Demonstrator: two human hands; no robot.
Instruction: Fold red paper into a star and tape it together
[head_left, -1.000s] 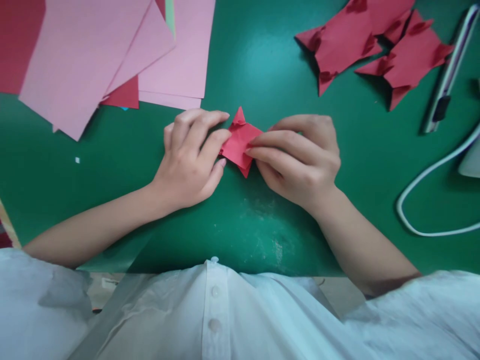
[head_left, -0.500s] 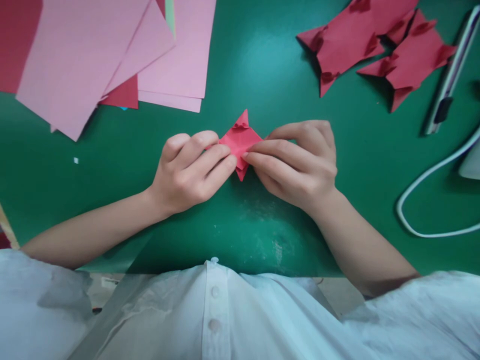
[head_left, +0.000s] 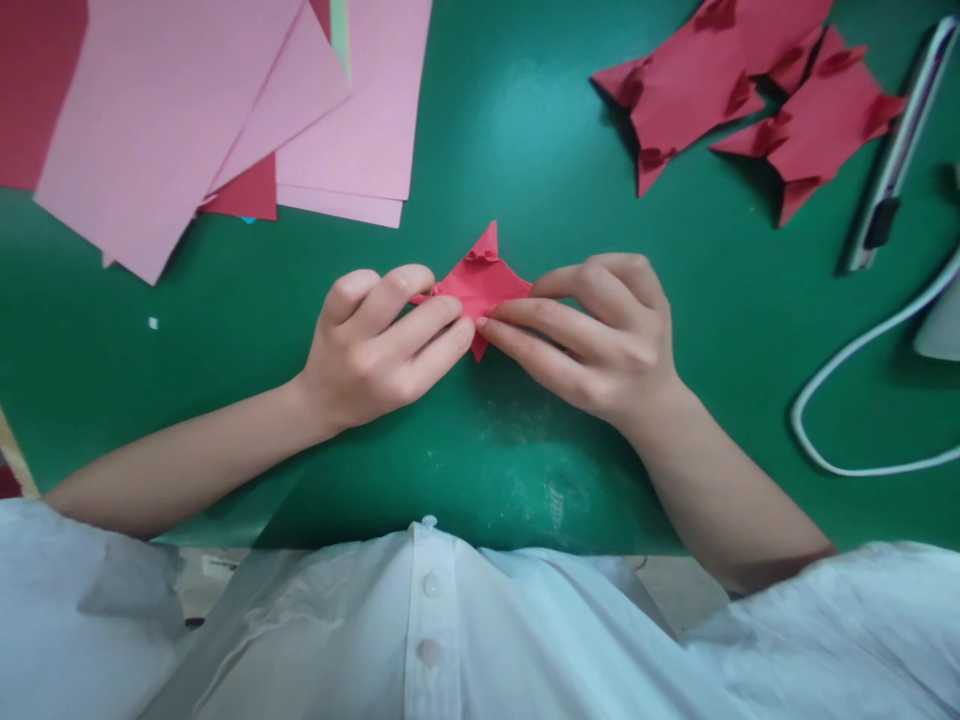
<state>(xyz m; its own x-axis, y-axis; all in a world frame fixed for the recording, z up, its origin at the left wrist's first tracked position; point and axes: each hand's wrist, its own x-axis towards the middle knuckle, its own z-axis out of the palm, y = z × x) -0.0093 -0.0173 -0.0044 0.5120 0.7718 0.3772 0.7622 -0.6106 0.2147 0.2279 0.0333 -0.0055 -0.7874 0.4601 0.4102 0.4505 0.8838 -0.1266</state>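
we've got the small folded red paper piece [head_left: 480, 283] at the middle of the green table [head_left: 525, 460], pinched from both sides: our left hand [head_left: 375, 345] closed on its left edge, our right hand [head_left: 600, 335] closed on its right. loose pink paper sheets [head_left: 195, 110] lie far left, finished red folded paper shapes [head_left: 742, 85] far right, near a white cable [head_left: 847, 400].

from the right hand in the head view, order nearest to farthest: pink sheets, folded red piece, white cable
1. folded red piece: pinched by the right hand, in the centre.
2. white cable: to the right on the green mat.
3. pink sheets: upper left, beyond the left hand.
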